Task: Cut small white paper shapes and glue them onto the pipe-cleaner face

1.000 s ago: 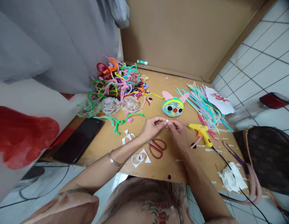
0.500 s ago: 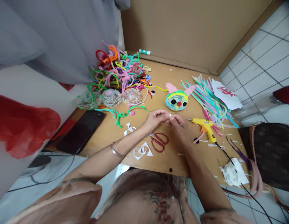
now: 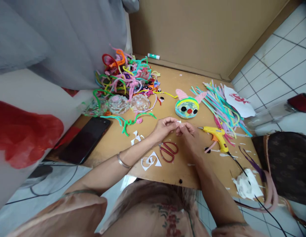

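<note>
My left hand [image 3: 166, 127] and my right hand [image 3: 188, 131] meet over the middle of the table, fingertips pinched on a small white piece [image 3: 179, 122]. Just beyond them sits a round animal face [image 3: 187, 107] with pink ears, black eyes and a red nose. Red-handled scissors [image 3: 169, 151] lie below the hands. A yellow glue gun [image 3: 218, 133] rests to the right of my right hand, its nozzle pointing left. White paper scraps [image 3: 151, 161] lie left of the scissors.
A tangled heap of pipe cleaners [image 3: 128, 77] is at the back left, near a black phone [image 3: 86, 141]. Straight pipe cleaners [image 3: 220, 102] lie at the right, beside a brown bag [image 3: 286, 164]. Crumpled tissue [image 3: 244, 184] and the glue gun's cord are nearer.
The white piece has shifted slightly between my fingertips and looks flatter. Both hands stay in nearly the same place.
</note>
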A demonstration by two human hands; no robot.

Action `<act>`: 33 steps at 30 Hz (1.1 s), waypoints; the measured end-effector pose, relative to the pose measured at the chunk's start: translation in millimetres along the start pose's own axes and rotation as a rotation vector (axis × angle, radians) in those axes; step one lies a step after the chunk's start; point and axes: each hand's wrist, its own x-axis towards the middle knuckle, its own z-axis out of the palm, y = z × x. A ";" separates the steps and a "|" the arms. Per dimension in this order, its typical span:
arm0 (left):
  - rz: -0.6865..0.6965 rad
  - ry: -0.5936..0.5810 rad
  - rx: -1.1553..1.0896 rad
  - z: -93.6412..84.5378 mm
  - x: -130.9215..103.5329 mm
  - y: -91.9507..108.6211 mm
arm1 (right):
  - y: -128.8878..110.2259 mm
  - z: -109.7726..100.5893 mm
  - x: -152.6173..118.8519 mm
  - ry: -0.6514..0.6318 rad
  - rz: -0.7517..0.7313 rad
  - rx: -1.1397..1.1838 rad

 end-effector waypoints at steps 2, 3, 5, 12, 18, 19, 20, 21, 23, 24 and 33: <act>0.029 0.067 -0.048 -3.4 3.6 6.8 | -1.8 -0.6 -2.3 -0.066 -0.008 -0.110; 0.047 0.103 -0.080 -6.0 5.9 11.2 | -3.0 -0.4 -4.1 -0.138 -0.022 -0.201; 0.072 0.166 -0.145 -12.5 10.4 20.5 | -5.2 1.3 -8.7 -0.360 -0.050 -0.395; 0.084 0.243 -0.187 -23.8 18.2 33.5 | -13.6 10.0 -20.5 -0.596 -0.263 -0.744; 0.070 0.224 -0.193 -22.2 17.8 33.9 | -22.2 15.8 -30.3 -0.722 -0.214 -0.862; 0.064 0.221 -0.197 -22.4 17.7 34.1 | -22.8 16.8 -31.4 -0.703 -0.215 -0.879; 0.057 0.219 -0.198 -22.8 17.7 34.5 | -23.3 17.0 -31.9 -0.672 -0.212 -0.885; 0.051 0.218 -0.198 -23.2 17.7 35.1 | -23.5 16.1 -31.5 -0.642 -0.205 -0.872; 0.041 0.219 -0.189 -24.3 17.9 37.0 | -23.5 9.8 -28.2 -0.588 -0.177 -0.796; 0.039 0.221 -0.184 -24.9 18.0 38.3 | -23.1 4.5 -25.3 -0.568 -0.157 -0.727; -0.037 0.093 -0.159 -26.3 15.1 40.7 | -21.9 -39.9 -4.8 -0.274 0.205 0.139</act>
